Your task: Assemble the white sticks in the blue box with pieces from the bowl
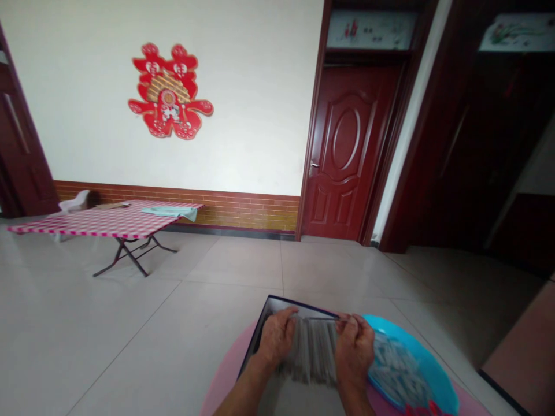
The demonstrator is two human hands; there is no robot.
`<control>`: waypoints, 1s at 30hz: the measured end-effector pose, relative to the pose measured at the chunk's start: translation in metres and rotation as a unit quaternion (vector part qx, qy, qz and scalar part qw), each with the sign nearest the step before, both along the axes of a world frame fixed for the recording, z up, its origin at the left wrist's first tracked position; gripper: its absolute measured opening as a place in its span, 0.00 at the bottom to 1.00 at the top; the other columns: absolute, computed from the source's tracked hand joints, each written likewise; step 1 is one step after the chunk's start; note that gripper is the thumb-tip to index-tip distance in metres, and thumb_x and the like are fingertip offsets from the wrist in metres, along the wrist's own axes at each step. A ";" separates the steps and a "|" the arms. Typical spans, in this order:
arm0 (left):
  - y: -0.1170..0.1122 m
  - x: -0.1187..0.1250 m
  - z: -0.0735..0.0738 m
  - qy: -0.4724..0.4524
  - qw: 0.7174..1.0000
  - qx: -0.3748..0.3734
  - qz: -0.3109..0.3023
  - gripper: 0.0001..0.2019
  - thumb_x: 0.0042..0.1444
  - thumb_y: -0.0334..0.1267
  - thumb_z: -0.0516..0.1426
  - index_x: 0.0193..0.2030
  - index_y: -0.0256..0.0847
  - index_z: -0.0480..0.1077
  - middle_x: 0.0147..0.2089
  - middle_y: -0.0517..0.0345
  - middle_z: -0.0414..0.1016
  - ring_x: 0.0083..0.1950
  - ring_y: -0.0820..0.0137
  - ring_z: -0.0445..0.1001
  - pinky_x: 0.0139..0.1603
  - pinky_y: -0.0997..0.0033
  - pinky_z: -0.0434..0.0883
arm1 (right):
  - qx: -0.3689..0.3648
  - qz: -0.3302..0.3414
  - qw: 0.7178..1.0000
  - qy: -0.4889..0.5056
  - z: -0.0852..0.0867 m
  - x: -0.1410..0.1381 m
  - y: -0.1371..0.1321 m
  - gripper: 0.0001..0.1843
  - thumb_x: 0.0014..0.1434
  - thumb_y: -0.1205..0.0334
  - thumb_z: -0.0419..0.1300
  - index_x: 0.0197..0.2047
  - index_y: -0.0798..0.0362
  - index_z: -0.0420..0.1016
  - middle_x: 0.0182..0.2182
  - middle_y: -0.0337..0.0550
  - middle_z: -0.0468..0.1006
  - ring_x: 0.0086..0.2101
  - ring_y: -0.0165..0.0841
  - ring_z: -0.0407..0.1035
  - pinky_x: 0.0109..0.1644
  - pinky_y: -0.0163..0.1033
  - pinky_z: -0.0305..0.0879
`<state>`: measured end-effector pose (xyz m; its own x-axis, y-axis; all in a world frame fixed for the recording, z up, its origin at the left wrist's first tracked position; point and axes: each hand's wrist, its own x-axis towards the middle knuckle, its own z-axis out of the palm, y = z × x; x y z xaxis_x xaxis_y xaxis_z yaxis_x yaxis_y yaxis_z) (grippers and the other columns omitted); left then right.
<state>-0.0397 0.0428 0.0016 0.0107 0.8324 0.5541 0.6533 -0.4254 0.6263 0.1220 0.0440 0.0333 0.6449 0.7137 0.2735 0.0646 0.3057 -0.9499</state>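
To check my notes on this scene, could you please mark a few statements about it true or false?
1. The left hand and right hand both hold a bundle of thin grey strands over a dark-edged box. True.
2. The blue basin sits beside the left hand. False: it sits beside the right hand.
3. The dark red door stands wide open. False: it appears shut.
4. A red paper-cut hangs on the wall. True.
5. The folding table has a plain blue cover. False: its cover is red-and-white checked.
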 end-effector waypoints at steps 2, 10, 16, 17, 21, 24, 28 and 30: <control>0.000 0.002 -0.003 0.027 1.000 0.006 -0.011 0.16 0.59 0.35 0.47 0.49 0.42 0.71 0.45 0.54 0.79 0.46 0.67 0.76 0.50 0.66 0.70 | -0.003 -0.006 1.000 0.006 -0.001 0.003 0.001 0.13 0.57 0.51 0.50 0.40 0.51 0.63 0.30 0.38 0.73 0.29 0.31 0.69 0.36 0.38 0.67; -0.001 0.006 -0.008 0.066 0.997 0.028 -0.031 0.15 0.59 0.34 0.47 0.49 0.41 0.71 0.45 0.54 0.78 0.47 0.65 0.75 0.51 0.64 0.70 | -0.005 0.020 1.000 -0.012 -0.007 0.003 0.002 0.14 0.58 0.50 0.50 0.40 0.51 0.64 0.32 0.39 0.73 0.30 0.31 0.69 0.37 0.38 0.67; -0.003 0.005 -0.005 0.078 0.994 0.051 -0.062 0.15 0.59 0.34 0.49 0.49 0.45 0.71 0.45 0.56 0.78 0.46 0.65 0.75 0.50 0.63 0.70 | -0.008 0.036 0.999 -0.018 -0.007 0.004 0.002 0.14 0.57 0.50 0.50 0.39 0.51 0.65 0.32 0.40 0.74 0.30 0.31 0.69 0.36 0.37 0.67; -0.004 0.004 -0.003 0.088 0.992 0.054 -0.070 0.15 0.59 0.34 0.49 0.49 0.46 0.72 0.43 0.56 0.78 0.45 0.66 0.75 0.49 0.63 0.70 | -0.012 0.035 0.999 -0.018 -0.008 0.005 0.002 0.14 0.57 0.50 0.50 0.39 0.51 0.66 0.32 0.40 0.74 0.29 0.31 0.69 0.36 0.37 0.67; -0.008 0.006 0.006 0.138 0.986 0.054 -0.078 0.15 0.59 0.35 0.49 0.49 0.47 0.73 0.37 0.55 0.78 0.38 0.65 0.74 0.42 0.63 0.71 | -0.024 0.044 0.999 0.001 -0.009 0.004 0.002 0.17 0.55 0.48 0.52 0.41 0.52 0.68 0.32 0.40 0.75 0.30 0.31 0.70 0.36 0.37 0.68; -0.011 0.008 0.009 0.153 0.984 0.053 -0.067 0.15 0.58 0.35 0.49 0.49 0.46 0.73 0.36 0.54 0.77 0.37 0.64 0.73 0.40 0.63 0.72 | -0.034 0.071 0.997 0.016 -0.008 -0.001 0.001 0.21 0.53 0.46 0.55 0.43 0.52 0.69 0.33 0.41 0.77 0.31 0.32 0.71 0.37 0.37 0.68; -0.012 0.010 0.010 0.131 0.988 0.049 -0.062 0.15 0.59 0.35 0.49 0.49 0.45 0.72 0.39 0.54 0.78 0.40 0.64 0.74 0.44 0.63 0.72 | -0.067 0.112 0.991 0.040 -0.007 -0.007 0.001 0.23 0.48 0.46 0.60 0.43 0.53 0.72 0.31 0.39 0.78 0.31 0.34 0.72 0.36 0.37 0.69; -0.011 0.010 0.008 0.109 0.991 0.050 -0.059 0.15 0.60 0.35 0.48 0.50 0.44 0.71 0.43 0.54 0.78 0.43 0.65 0.74 0.48 0.63 0.71 | -0.084 0.146 0.983 0.078 -0.008 -0.009 0.001 0.23 0.45 0.47 0.63 0.41 0.53 0.72 0.29 0.39 0.78 0.31 0.34 0.73 0.34 0.36 0.69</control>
